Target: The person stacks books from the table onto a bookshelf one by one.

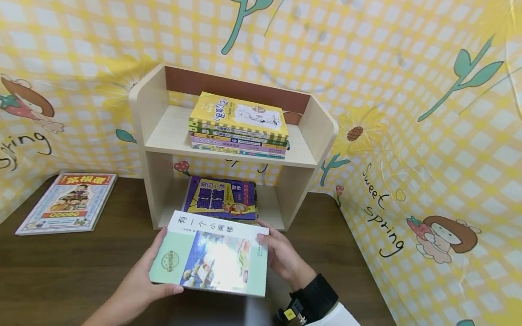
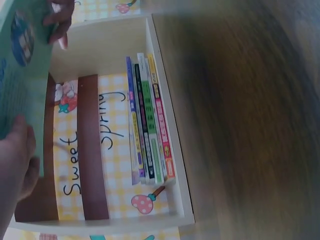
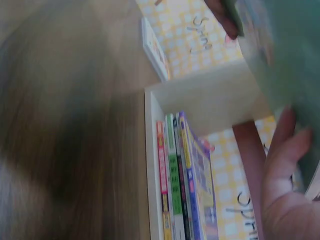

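A mint-green book (image 1: 171, 242) with a white top band and a painted picture on its cover is held flat, cover up, in front of the shelf. My left hand (image 1: 136, 280) grips its left side, the thumb lying along the lower edge. At the opposite side my right hand (image 1: 287, 256) holds it, with the thumb over the cover near the upper right corner. The left wrist view shows the underside of the green book (image 2: 30, 95) and the fingers against it. Behind the book, its lower part covered, lies a purple-and-yellow book (image 1: 222, 199) atop a stack on the bottom shelf.
A pale wooden two-tier bookshelf (image 1: 232, 156) stands on the dark brown table (image 1: 102, 258). Its upper tier carries a stack of books (image 1: 238, 124) with a yellow cover on top. Left of the shelf lies another book (image 1: 69, 203). Yellow checked cloth (image 1: 391, 149) covers the walls.
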The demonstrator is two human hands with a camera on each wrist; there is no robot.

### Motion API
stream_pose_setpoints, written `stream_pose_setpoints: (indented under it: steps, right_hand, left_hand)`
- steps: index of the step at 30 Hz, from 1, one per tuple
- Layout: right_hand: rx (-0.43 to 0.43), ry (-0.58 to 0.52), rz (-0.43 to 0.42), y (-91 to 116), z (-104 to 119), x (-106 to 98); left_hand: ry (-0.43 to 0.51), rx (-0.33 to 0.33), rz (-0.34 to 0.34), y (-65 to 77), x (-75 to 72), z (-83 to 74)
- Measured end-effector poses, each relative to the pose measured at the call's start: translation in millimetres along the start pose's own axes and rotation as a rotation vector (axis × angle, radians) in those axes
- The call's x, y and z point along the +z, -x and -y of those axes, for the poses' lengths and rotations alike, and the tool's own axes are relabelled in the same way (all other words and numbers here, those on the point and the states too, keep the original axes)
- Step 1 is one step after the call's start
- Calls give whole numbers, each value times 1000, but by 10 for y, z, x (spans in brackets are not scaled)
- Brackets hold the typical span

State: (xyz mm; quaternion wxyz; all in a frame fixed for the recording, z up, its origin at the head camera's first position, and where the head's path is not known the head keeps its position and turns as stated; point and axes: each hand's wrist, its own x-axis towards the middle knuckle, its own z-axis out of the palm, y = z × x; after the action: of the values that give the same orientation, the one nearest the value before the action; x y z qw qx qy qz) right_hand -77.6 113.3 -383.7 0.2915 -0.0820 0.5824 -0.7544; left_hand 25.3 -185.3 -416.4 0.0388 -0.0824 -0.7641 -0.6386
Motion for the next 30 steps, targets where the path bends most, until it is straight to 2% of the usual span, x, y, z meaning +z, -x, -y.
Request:
stream_pose_setpoints:
  steps: [3, 8, 14, 18, 22, 27, 30]
  right_hand:
    - [-43, -18, -59, 15, -28, 83]
    - [-112, -64, -67, 24, -71, 177]
    - [-156, -56, -50, 66, -73, 244]
    - [-170, 12, -41, 68, -85, 271]
    - [-191, 135, -49, 38, -137, 266]
    - [-243, 261, -70, -4, -222, 221]
    - [-278, 293, -86, -24, -266, 198]
  left_hand:
    - [40, -18, -53, -24, 53, -13]
    - [77, 14, -133, -65, 139, -28]
    - [79, -17, -175, -143, 180, -97]
    - [66, -34, -195, -198, 165, -116]
    - [53, -43, -197, -250, 145, -114]
    - [18, -66, -160, -321, 123, -79]
    - [29, -72, -130, -380, 116, -42]
